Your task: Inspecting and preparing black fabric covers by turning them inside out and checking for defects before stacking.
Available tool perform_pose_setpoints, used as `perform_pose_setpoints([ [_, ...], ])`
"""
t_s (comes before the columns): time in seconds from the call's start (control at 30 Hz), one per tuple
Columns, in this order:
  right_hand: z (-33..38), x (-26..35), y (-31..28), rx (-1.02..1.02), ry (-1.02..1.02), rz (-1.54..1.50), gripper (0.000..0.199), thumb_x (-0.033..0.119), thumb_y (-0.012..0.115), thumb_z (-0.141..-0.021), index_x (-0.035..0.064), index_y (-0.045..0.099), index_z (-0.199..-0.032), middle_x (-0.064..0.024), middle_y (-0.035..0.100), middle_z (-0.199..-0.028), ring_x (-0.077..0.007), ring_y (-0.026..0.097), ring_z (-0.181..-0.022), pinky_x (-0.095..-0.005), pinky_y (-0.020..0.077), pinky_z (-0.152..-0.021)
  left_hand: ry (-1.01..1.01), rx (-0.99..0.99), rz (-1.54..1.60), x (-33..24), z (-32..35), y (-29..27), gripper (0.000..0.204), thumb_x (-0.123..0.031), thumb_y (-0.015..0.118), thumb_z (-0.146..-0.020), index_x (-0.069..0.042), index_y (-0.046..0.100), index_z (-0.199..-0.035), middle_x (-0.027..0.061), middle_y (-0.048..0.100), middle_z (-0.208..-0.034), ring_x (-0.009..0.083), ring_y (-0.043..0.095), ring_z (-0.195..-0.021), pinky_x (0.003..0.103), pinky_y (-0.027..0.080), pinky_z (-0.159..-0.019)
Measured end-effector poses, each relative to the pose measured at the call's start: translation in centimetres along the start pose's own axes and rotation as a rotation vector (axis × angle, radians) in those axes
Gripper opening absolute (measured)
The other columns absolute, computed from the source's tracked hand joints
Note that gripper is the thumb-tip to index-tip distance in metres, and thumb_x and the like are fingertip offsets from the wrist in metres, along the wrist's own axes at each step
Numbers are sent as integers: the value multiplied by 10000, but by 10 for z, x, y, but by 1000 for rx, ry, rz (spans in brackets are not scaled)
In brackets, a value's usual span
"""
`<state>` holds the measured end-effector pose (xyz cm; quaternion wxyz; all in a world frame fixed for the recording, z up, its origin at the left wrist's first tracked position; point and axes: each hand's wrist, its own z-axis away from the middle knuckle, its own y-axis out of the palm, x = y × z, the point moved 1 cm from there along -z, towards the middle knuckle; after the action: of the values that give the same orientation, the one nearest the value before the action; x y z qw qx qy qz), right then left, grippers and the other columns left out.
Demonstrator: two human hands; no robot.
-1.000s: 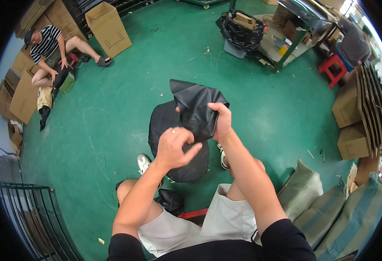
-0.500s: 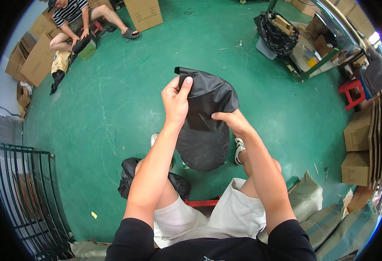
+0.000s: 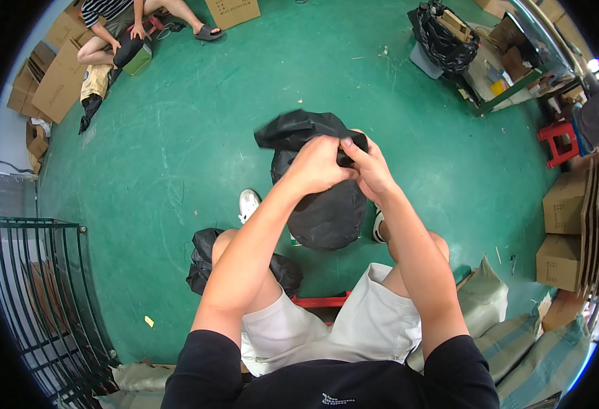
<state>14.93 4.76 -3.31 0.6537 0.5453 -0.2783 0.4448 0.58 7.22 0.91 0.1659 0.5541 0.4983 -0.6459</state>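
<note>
A black fabric bag (image 3: 325, 221) with a rounded lower end hangs in front of my knees, its upper part bunched and folded over toward the left. My left hand (image 3: 318, 165) is closed on the gathered cloth near the top of the bag. Right beside it, my right hand (image 3: 373, 167) pinches a fold of the same cloth between thumb and fingers. The two hands almost touch, and they cover the middle of the bag.
A black plastic bag (image 3: 204, 262) lies by my left leg, and a red stool (image 3: 321, 300) shows beneath me. Woven sacks (image 3: 484, 300) and cartons (image 3: 560, 259) stand at the right, a dark metal rack (image 3: 37, 293) at the left. Another person (image 3: 119, 31) sits far left.
My left hand has moved right and down, close to my right hand, which has risen slightly. The bag's upper part, held up and spread before, is now bunched and folded over.
</note>
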Motion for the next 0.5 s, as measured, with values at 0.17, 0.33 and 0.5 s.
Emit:
perform_pose_setpoints([
  [0.17, -4, 8, -7, -155, -40, -157, 225, 203, 579, -988, 47, 613, -1146, -69, 679, -1058, -172, 660, -911, -326, 543, -757, -85, -40, 158, 13, -5, -22, 424, -143, 876, -598, 23, 612, -886, 53, 633, -843, 137, 578, -823, 317, 482, -782],
  [0.33, -9, 32, -35, -396, -19, -440, 329, 262, 457, -1014, 28, 587, -1205, -104, 655, -1184, -264, 637, -1053, -424, 513, -926, -120, -383, 554, 25, -6, -50, 204, -80, 790, -783, -4, 649, -909, -5, 644, -833, 92, 581, -772, 272, 496, -736],
  [0.5, -5, 43, -63, -461, -88, -488, 424, 343, 369, -1015, 48, 600, -1214, -82, 619, -1277, -248, 583, -1149, -412, 461, -1000, -216, -728, 559, 42, -2, -67, 197, -219, 735, -886, -32, 675, -911, -34, 628, -859, 56, 536, -795, 221, 417, -734],
])
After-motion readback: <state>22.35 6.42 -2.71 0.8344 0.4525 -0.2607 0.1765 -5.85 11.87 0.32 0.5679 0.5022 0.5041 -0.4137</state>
